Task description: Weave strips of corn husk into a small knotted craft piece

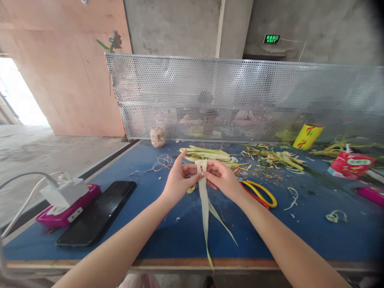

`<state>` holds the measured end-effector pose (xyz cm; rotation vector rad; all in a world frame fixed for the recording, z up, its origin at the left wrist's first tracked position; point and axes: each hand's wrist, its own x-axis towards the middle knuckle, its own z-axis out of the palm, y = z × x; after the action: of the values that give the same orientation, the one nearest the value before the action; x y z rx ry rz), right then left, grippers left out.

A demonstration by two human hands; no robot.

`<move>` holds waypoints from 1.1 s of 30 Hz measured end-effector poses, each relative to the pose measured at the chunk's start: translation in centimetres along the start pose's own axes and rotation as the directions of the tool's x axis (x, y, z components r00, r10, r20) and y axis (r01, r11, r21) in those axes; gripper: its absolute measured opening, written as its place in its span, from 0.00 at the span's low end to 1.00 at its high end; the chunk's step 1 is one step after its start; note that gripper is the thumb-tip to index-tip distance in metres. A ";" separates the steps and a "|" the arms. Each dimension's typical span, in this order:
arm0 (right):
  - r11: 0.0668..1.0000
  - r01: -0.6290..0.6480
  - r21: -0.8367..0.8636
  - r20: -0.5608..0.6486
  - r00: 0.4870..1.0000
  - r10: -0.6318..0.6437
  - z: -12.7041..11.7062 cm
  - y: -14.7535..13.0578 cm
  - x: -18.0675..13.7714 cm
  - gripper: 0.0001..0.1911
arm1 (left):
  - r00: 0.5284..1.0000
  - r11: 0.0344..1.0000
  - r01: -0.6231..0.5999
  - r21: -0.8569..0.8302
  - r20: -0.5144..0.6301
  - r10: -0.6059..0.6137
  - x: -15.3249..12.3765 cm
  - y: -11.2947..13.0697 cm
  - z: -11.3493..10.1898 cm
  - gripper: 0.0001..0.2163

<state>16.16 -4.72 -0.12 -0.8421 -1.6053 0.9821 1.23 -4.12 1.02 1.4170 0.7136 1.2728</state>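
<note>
Both my hands meet above the middle of the blue table [168,236], pinching the folded top of a pale green leaf strip [204,200]. My left hand [177,181] grips it from the left with the forefinger stretched up. My right hand [221,177] grips it from the right with fingers curled. The strip's two long ends hang down toward the table's front edge. A pile of similar leaves [210,154] lies just behind my hands. Yellow-handled scissors [260,193] rest right of my right hand.
A black phone [97,212], a pink power bank with a white charger [67,198], a twine ball [157,137] and loose twine [160,162] lie left. Leaf scraps [277,158], a yellow can [307,136] and a red packet [349,164] sit right. A perforated metal screen [240,100] stands behind, with people beyond it.
</note>
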 end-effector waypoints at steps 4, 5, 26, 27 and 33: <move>0.999 -0.028 0.034 0.016 1.000 0.027 -0.1 -0.2 0.0 0.09 | 1.000 1.000 0.000 0.007 -0.006 0.000 -0.1 0.3 0.1 0.43; 0.999 -0.035 0.040 0.012 0.999 0.034 -0.1 -0.3 0.1 0.10 | 1.000 1.000 -0.004 0.011 -0.006 0.004 -0.1 0.4 0.1 0.44; 0.994 -0.065 0.087 -0.288 0.954 0.088 -2.7 2.3 2.3 0.14 | 0.927 0.926 -0.366 0.095 0.120 0.354 -2.0 2.7 0.1 0.33; 0.995 -0.065 0.079 -0.312 0.946 0.086 -3.1 2.5 2.4 0.14 | 0.916 0.916 -0.392 0.089 0.124 0.380 -2.3 3.4 0.2 0.33; 0.996 -0.090 0.016 -0.443 0.892 0.087 -5.0 3.1 2.9 0.13 | 0.819 0.816 -0.574 0.068 0.047 0.572 -5.3 9.3 -0.4 0.31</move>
<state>20.51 0.11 -1.12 -1.0645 -1.1840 0.7766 -2.42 -11.35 8.04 1.7904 0.3177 1.6972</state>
